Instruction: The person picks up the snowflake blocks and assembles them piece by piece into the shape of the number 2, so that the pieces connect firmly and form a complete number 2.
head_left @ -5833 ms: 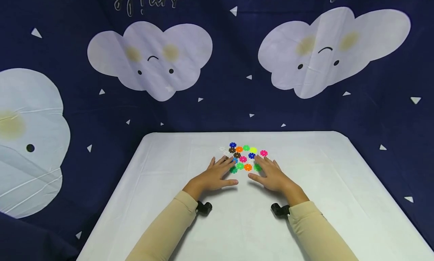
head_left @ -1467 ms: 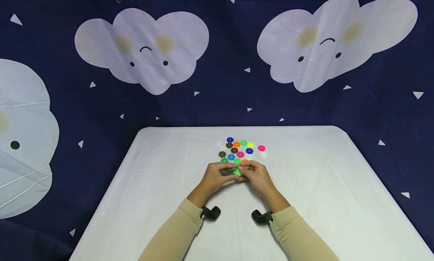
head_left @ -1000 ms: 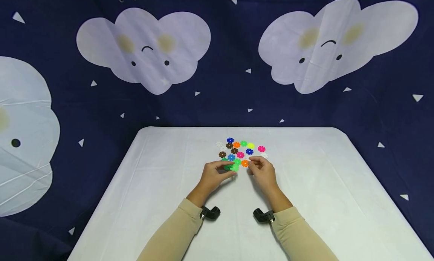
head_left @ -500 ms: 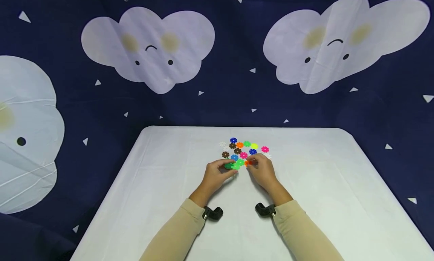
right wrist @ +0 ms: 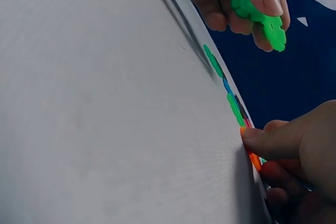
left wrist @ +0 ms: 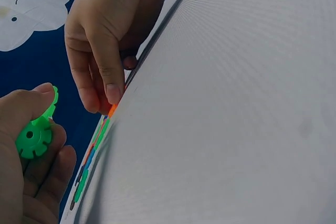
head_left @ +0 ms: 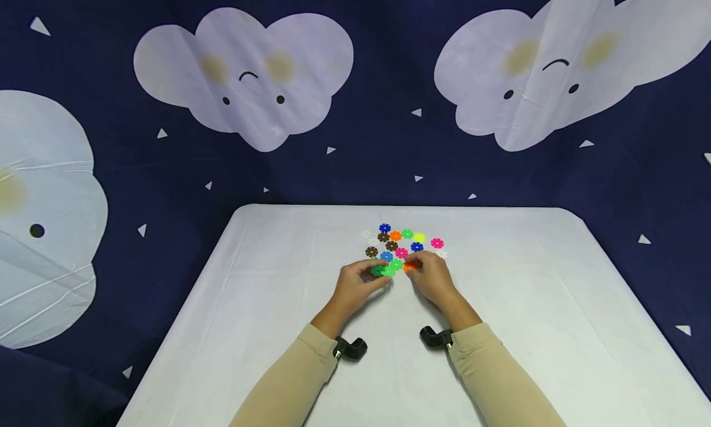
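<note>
My left hand [head_left: 354, 282] holds two green snowflake discs [left wrist: 34, 139] joined together, a darker one and a brighter one, pinched between thumb and fingers above the table. To its right, my right hand [head_left: 434, 277] pinches an orange snowflake disc [right wrist: 254, 160] at the near edge of the disc group. In the right wrist view that orange disc is on or very close to the tabletop. Just left of the orange disc lies a loose light green disc [head_left: 396, 265]. The left hand partly hides another green disc behind it.
Behind the hands, several loose discs lie flat, among them a blue one [head_left: 386, 256], a pink one [head_left: 402, 253], a brown one [head_left: 371, 252] and a yellow one [head_left: 419, 237]. They rest on a white table [head_left: 289, 254] before a dark blue cloud-patterned cloth [head_left: 383, 168].
At first both hands lay spread over the discs; later they met around the green discs. The right hand then moved right and took hold of the orange disc, while the left kept the green pair.
</note>
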Tool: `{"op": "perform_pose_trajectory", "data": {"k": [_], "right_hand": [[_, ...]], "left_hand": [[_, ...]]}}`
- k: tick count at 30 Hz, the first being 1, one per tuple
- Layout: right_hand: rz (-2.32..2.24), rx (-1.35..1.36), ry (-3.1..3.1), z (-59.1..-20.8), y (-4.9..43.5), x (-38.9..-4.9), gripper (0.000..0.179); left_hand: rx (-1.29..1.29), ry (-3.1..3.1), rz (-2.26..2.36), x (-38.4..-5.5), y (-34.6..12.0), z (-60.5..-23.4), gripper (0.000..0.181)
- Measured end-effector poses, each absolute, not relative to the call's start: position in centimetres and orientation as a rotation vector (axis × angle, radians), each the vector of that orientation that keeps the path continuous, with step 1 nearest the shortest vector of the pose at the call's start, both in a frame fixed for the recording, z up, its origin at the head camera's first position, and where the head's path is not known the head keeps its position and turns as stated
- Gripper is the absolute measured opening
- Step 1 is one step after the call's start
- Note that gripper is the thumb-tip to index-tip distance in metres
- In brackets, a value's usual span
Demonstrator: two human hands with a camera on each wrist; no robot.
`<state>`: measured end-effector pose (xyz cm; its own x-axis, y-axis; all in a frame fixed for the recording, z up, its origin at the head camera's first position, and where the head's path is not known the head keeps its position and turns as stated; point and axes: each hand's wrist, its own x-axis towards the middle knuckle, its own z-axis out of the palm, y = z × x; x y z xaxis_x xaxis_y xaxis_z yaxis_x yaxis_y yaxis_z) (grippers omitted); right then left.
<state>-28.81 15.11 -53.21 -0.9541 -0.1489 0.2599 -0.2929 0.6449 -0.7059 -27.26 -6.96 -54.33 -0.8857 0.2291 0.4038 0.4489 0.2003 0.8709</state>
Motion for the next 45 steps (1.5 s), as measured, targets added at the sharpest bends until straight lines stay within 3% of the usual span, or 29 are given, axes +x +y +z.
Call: {"op": "perform_pose_trajectory", "data": {"k": [5, 14, 23, 45], "right_hand": [[1.286, 0.304, -2.654, -53.2, 15.2, -28.5, 0.030], [1.431, 0.278, -2.577, -53.3, 16.0, -28.1, 0.021], [2.044, 0.217, -2.361, -53.1, 15.9, -27.7, 0.016], [2.065, 0.436, -2.295, -53.0, 15.3, -26.8, 0.014]], "left_hand": [[-0.670, -2.292, -1.749, -27.2, -7.2, -54.2, 0.038], [-0.653, -2.311, -1.740, -27.2, -7.2, -54.3, 0.036], [-0.641, -2.326, -1.719, -27.1, -7.2, -54.2, 0.036], [-0.704, -2.312, -1.671, -27.2, -7.2, -54.4, 0.037]]}}
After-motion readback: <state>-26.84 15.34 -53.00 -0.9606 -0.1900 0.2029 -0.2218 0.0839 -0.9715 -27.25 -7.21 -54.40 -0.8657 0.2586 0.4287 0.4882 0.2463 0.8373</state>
